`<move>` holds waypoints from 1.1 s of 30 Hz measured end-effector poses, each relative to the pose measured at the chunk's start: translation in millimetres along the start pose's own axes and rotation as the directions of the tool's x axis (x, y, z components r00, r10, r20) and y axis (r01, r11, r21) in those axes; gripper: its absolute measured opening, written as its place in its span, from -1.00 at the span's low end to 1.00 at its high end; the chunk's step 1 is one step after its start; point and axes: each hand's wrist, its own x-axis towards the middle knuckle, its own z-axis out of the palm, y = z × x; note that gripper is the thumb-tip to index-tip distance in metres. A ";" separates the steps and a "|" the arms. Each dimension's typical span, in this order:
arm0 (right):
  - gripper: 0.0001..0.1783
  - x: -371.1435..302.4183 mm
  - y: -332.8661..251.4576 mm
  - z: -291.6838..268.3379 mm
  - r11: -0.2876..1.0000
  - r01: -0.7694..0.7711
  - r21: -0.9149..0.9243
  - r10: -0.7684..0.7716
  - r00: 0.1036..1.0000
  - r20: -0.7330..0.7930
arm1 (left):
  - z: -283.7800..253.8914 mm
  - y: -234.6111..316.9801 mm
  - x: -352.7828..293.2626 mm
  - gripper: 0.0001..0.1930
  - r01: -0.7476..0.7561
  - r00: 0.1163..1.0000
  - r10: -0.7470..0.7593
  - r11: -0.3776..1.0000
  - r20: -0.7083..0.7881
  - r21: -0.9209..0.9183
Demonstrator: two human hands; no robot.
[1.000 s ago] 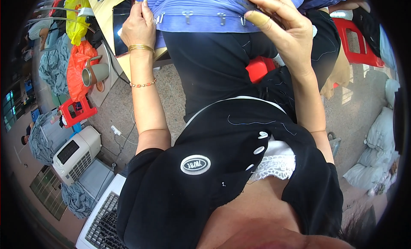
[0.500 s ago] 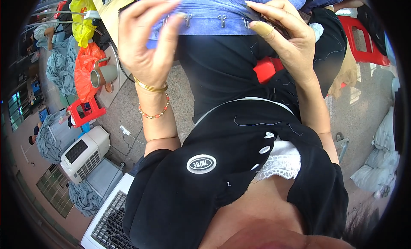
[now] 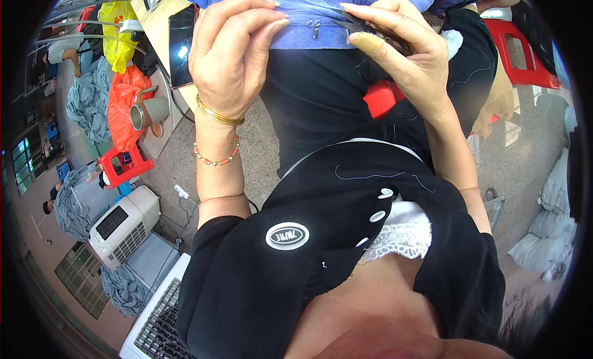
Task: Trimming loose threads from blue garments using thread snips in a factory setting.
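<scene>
- In the head view, the blue garment (image 3: 309, 12) is spread across the top of the picture over the black trousers (image 3: 309, 93), its flat lower band turned toward the body, seemingly so that the edge is easily reached.
- By the left hand (image 3: 230, 56), the fingers are brought together at the tips over that band; whether cloth or a thread is pinched there cannot be told at this scale.
- By the right hand (image 3: 420, 56), dark snips (image 3: 353, 24) are grasped between thumb and fingers, the pointed tip directed inward over the garment, probably so that the band can be met from the side.
- Between the hands, a bent metal hook (image 3: 314, 29) is seen on the band, slim and shiny against matte cloth.
- The garment is finely ribbed and softly gathered above the band; the right thumb is wrapped in a yellowish cover (image 3: 368, 44), perhaps worn as protection.
- At left, a dark, glossy phone (image 3: 181, 47) is laid on the pale wooden bench (image 3: 146, 22), apart from the cloth.
- At right, a red stool (image 3: 536, 76) of smooth plastic is pierced by a rounded slot.
</scene>
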 end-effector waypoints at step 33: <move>-0.70 65.5 -70.3 12.7 0.957 0.078 -0.281 -0.029 0.984 0.175 | 1.7 -9.1 -10.8 -0.82 0.458 0.808 -0.552 0.366 0.208 -0.810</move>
